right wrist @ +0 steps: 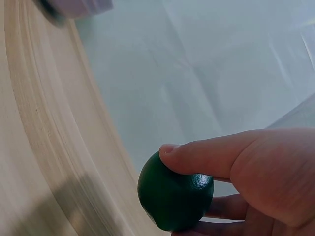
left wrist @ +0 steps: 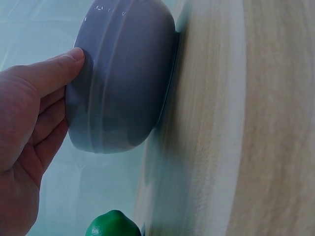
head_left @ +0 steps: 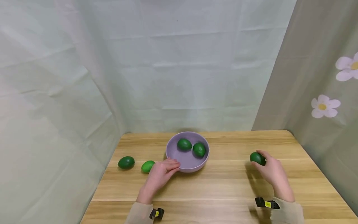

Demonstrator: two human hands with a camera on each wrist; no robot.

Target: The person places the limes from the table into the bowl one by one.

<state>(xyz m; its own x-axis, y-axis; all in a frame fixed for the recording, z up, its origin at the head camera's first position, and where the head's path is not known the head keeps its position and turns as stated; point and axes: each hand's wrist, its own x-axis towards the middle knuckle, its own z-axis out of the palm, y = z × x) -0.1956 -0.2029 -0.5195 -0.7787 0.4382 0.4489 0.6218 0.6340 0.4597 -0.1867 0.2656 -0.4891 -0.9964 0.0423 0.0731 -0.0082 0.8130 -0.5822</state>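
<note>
My left hand (head_left: 162,171) pinches the near-left rim of a purple bowl (head_left: 174,152), thumb on the outer wall and fingers over the edge. In the left wrist view the bowl (left wrist: 123,73) stands on the table. Two dark green fruits lie inside it, one toward the back (head_left: 184,144) and one at the right (head_left: 199,149). Over at the right, my right hand (head_left: 272,171) grips another smooth, dark green oval fruit (right wrist: 174,194) between thumb and fingers, held above the table with a shadow below.
A bright green lime (head_left: 147,166) lies on the wooden table (head_left: 212,193) just left of my left hand. Farther left is another dark green fruit (head_left: 126,162). Pale cloth (head_left: 190,77) hangs behind the table's back edge, and flowered cloth (head_left: 321,140) hangs at the right.
</note>
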